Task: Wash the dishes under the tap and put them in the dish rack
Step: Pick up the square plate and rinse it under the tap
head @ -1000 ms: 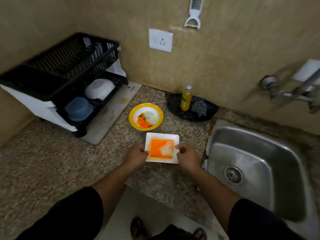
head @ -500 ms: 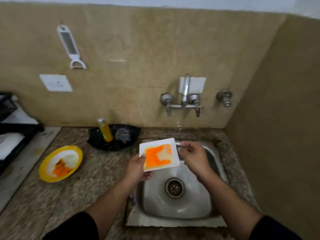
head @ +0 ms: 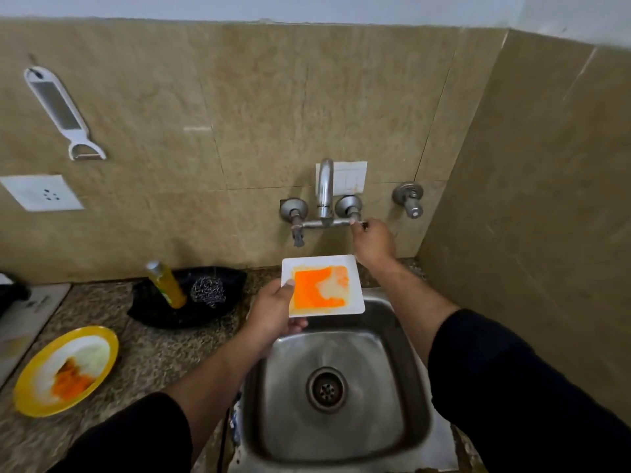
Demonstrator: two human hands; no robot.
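A square white plate (head: 353,295) smeared with orange sauce hangs over the back of the steel sink (head: 403,380). My left hand (head: 273,312) grips its left edge, thumb on top. My right hand (head: 374,242) is up at the wall tap (head: 324,196), fingers closed on the tap's right handle. No water is visible running from the spout. A round yellow plate (head: 106,349) with orange and white leftovers lies on the counter at the left. Only a dark corner of the dish rack (head: 12,290) shows at the far left edge.
A black tray (head: 235,278) behind the counter holds a yellow soap bottle (head: 167,285) and a steel scrubber (head: 207,291). A side wall stands close on the right of the sink. A peeler (head: 65,114) and a socket (head: 37,192) are on the back wall.
The plate went from the counter to over the sink, then my right hand let go of it and rose to the tap handle. My left hand alone holds the plate now.
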